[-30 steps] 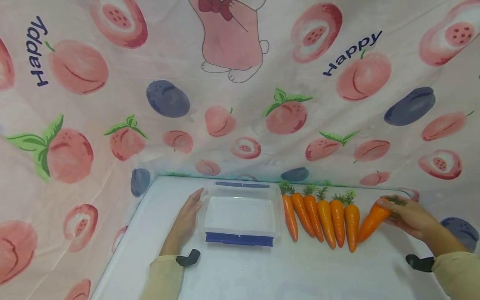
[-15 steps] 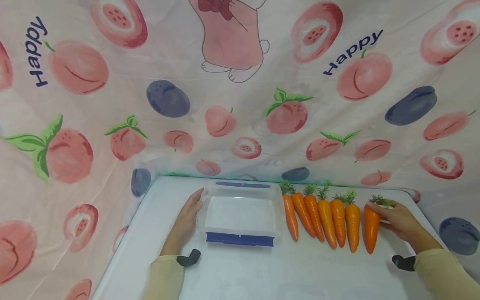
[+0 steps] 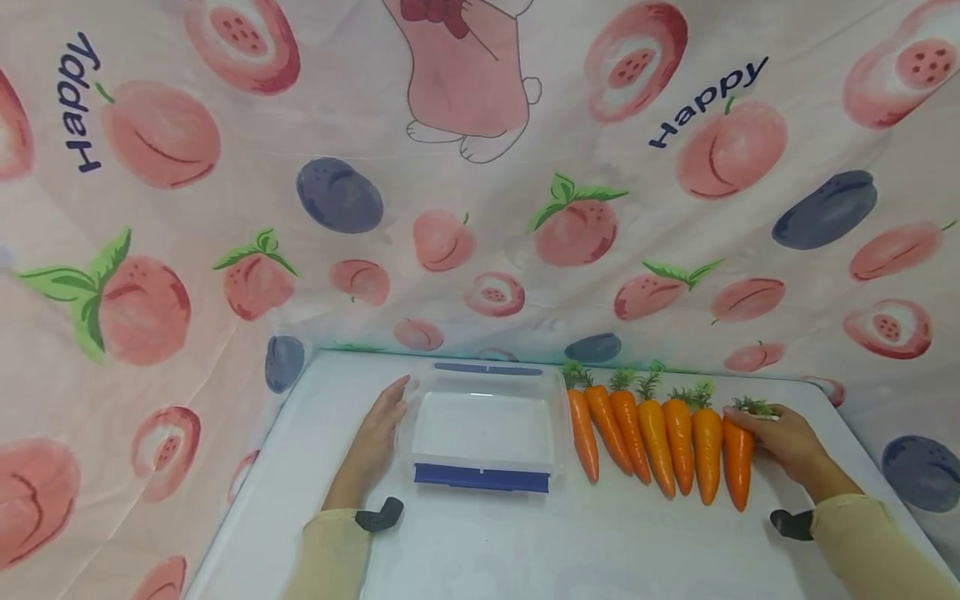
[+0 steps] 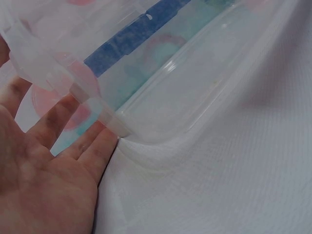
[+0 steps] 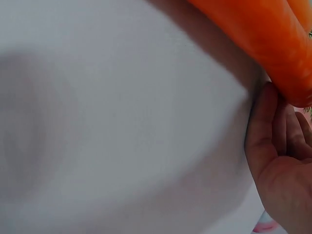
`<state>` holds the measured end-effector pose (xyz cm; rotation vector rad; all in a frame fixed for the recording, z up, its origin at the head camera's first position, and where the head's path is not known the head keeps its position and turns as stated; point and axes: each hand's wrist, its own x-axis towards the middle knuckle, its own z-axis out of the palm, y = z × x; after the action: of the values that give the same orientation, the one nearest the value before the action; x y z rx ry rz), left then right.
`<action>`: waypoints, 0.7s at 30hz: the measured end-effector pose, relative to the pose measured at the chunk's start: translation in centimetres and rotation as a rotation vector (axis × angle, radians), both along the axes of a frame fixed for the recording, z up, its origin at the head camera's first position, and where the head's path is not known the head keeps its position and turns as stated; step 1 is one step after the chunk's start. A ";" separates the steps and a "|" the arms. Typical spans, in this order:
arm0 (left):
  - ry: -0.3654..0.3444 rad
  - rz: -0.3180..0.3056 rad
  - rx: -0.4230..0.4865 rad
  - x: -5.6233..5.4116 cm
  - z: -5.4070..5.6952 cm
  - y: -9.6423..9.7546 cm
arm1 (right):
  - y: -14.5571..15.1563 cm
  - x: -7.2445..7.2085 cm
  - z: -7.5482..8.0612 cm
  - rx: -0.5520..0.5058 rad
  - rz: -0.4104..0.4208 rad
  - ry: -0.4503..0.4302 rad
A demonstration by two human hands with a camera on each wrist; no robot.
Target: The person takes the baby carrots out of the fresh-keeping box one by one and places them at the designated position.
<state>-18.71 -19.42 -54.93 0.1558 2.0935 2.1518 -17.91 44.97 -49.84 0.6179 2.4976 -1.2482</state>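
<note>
A clear plastic food container (image 3: pixel 483 429) with blue latches sits on the white table. Straight fingers of my left hand (image 3: pixel 373 437) rest against its left side, and the left wrist view shows that hand (image 4: pixel 53 180) with its fingertips at the clear wall. At the right end of a row of orange carrots (image 3: pixel 652 442), my right hand (image 3: pixel 787 437) holds one carrot (image 3: pixel 738 467) by its leafy top, thumb over it. This carrot lies right beside the row. In the right wrist view the fingers are at its thick end, partly hidden by the carrot (image 5: pixel 263 44).
The other carrots lie side by side, green tops toward the back, just right of the container. A cloth printed with peaches (image 3: pixel 442 242) hangs behind the white table (image 3: pixel 585 550). Black straps (image 3: pixel 380 515) are on both wrists.
My right hand has brought the carrot leftward to the row's end and turned it from slanting to nearly straight, tip toward me. The left hand has stayed at the container.
</note>
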 end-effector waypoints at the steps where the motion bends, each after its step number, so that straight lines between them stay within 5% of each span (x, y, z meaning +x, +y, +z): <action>1: 0.003 -0.001 0.003 0.0 0.0 0.0 | 0.0 -0.1 -0.1 0.004 -0.010 0.000; 21: 0.030 -0.010 0.025 0.1 0.0 0.1 | -0.2 -0.5 0.0 0.048 -0.063 -0.027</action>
<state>-18.65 -19.29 -54.91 0.2020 2.0784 2.1844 -18.39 44.76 -49.83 0.7248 2.5107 -1.1967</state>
